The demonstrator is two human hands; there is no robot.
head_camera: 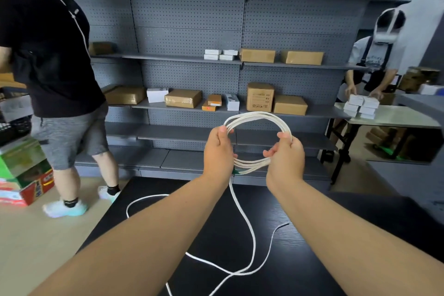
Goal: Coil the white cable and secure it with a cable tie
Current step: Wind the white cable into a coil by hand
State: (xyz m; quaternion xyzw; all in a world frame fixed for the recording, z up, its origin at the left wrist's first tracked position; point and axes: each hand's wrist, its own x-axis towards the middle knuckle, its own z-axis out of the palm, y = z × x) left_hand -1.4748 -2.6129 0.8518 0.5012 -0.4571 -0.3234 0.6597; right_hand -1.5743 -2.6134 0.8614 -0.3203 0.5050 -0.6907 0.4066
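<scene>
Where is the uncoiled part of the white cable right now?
Head view, lower centre: the loose cable drops from the coil gripped by the left hand and right hand, then snakes across the black table below them.

Left hand (pixel 217 151) and right hand (pixel 286 160) hold the cable coil (pixel 258 116) above a table (pixel 223 252); slack lies on it, shelves (pixel 182 59) behind.

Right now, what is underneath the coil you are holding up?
A black table, with the loose rest of the cable trailing across it. The left hand and right hand grip the coil; the forearms hide parts of the table.
</scene>
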